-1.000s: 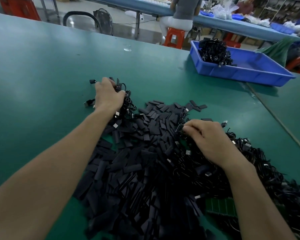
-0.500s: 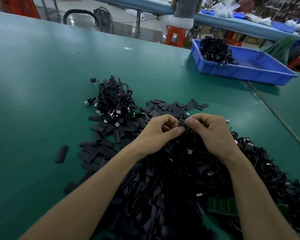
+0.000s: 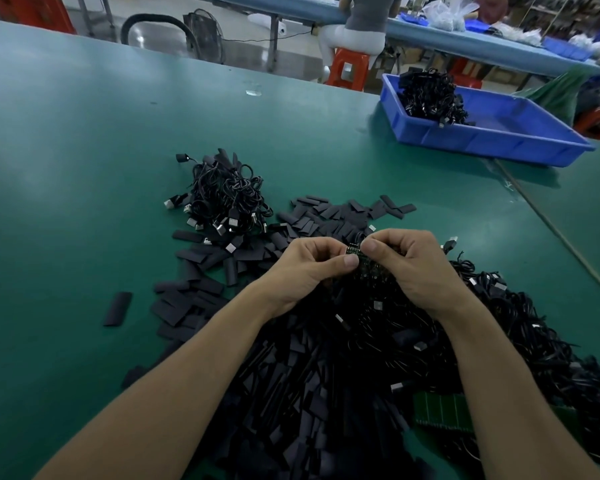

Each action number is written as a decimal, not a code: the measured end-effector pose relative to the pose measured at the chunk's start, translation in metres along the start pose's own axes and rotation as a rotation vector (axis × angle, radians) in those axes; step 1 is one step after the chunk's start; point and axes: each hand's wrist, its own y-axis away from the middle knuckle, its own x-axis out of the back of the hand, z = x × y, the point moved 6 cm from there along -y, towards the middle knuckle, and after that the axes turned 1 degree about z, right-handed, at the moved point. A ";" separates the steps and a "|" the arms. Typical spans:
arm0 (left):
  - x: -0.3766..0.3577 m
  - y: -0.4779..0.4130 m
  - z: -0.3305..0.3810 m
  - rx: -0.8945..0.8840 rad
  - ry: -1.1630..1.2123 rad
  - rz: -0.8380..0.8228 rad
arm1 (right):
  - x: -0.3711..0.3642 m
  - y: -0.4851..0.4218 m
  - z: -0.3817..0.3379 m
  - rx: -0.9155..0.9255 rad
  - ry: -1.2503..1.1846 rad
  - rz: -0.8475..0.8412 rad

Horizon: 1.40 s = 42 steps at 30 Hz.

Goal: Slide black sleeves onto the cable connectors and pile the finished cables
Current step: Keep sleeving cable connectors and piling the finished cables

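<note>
Over the middle of the green table my left hand (image 3: 312, 268) and my right hand (image 3: 406, 265) meet, and both pinch a small green circuit-board connector (image 3: 355, 252) on a black cable. Whether a sleeve is on it is hidden by my fingers. Loose black sleeves (image 3: 329, 216) lie scattered under and beyond my hands. A pile of cables (image 3: 229, 199) with metal plugs sits to the upper left. A big tangle of black cables (image 3: 520, 327) spreads to my right.
A blue tray (image 3: 499, 136) holding a bundle of cables (image 3: 430, 95) stands at the back right. One stray sleeve (image 3: 118, 309) lies alone at left. A strip of green boards (image 3: 440, 410) lies near my right forearm. A person sits on an orange stool (image 3: 347, 69) beyond the table.
My left hand left the cable pile at upper left and came to the middle. Both hands now pinch the connector, and have held it there with little movement for half a second.
</note>
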 end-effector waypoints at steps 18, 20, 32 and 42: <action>-0.003 -0.005 0.009 0.037 0.222 -0.135 | 0.002 0.001 -0.013 0.076 -0.052 0.003; 0.002 -0.004 0.018 -0.009 0.329 -0.054 | 0.012 0.000 -0.012 0.097 0.039 0.147; 0.039 0.033 0.100 -0.564 0.299 0.327 | -0.007 0.011 -0.040 0.061 0.616 -0.221; 0.057 0.048 0.122 -0.612 -0.383 0.406 | -0.005 0.021 -0.035 -0.149 0.532 -0.443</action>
